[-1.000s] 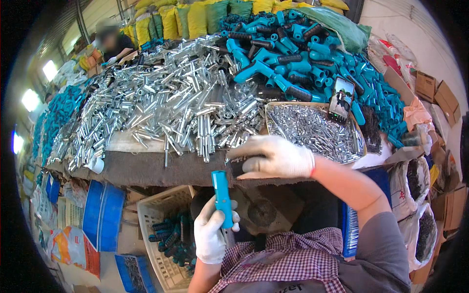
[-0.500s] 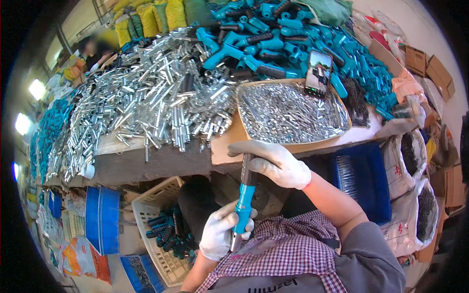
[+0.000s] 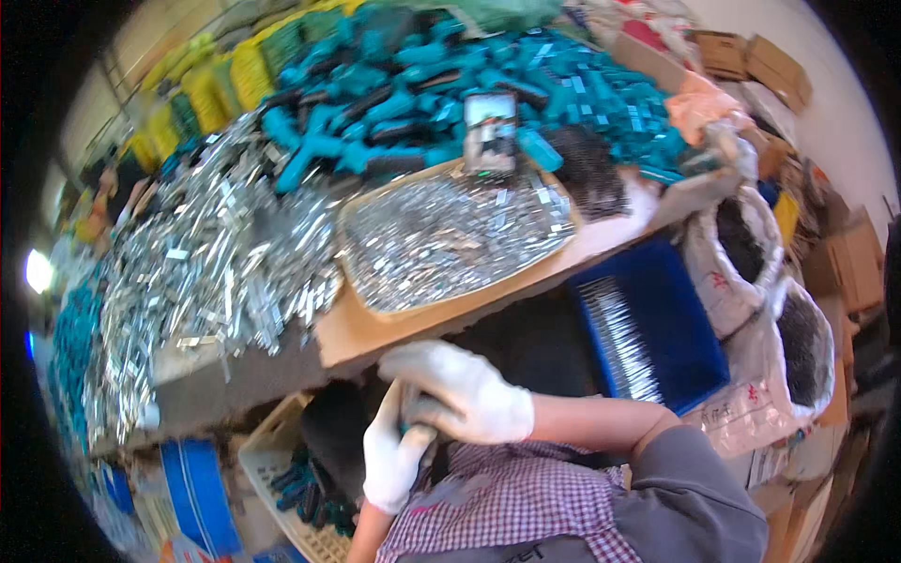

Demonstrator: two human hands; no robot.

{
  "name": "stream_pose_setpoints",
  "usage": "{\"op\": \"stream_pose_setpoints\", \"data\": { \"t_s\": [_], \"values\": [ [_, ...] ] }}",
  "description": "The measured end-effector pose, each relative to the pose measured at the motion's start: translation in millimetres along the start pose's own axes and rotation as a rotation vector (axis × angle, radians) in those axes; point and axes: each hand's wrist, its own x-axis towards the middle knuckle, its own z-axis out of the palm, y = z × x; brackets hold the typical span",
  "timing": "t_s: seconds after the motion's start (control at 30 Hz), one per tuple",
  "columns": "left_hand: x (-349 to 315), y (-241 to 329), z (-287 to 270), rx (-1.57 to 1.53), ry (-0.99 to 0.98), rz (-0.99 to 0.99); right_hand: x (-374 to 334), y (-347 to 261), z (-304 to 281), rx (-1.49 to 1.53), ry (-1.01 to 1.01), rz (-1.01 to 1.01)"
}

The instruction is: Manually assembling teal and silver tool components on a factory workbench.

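Observation:
My two hands, in white work gloves, meet just above the checked apron. My left hand [image 3: 392,460] is closed around a teal-and-black tool handle [image 3: 422,413], of which only a small dark and teal bit shows between the gloves. From above, my right hand [image 3: 474,394] folds over the handle's upper end with its fingers bent round it. Most of the handle is hidden by the gloves, and the view is smeared by motion.
A tray of small metal pins [image 3: 450,239] lies on the bench edge, with a phone [image 3: 491,136] at its back. Heaps of silver metal tubes [image 3: 216,244] and teal handles [image 3: 404,103] cover the bench. Below are a blue bin [image 3: 671,328], white sacks [image 3: 741,403] and a cream crate [image 3: 272,441].
My right hand has come down and its fingers have bent over the handle, which has tilted and is now mostly covered. The whole view has turned toward the right.

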Motion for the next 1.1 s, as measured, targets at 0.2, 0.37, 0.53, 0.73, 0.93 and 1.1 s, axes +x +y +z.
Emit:
{"op": "stream_pose_setpoints", "data": {
  "t_s": [0.2,0.37,0.53,0.73,0.93,1.1],
  "values": [
    [3.1,-0.4,19.7,0.373,0.04,0.055,-1.8,22.2,-94.9,0.09,-0.183,0.033],
    [9.8,5.8,24.2,0.361,0.032,0.047,-19.7,103.7,-227.3,-0.799,0.362,0.267],
    [12.0,-5.2,26.2,0.388,0.014,0.031,-45.2,150.2,-261.5,-1.122,0.269,0.502],
    [10.3,-0.4,34.3,0.435,0.022,0.028,-42.6,159.0,-254.2,-1.045,0.1,0.289],
    [7.0,-5.5,29.8,0.458,0.021,0.048,-44.1,151.7,-251.2,-1.146,0.081,0.291],
    [2.0,-10.3,21.4,0.451,0.01,0.124,-50.2,151.3,-244.7,-1.12,0.155,0.332]
  ]
}}
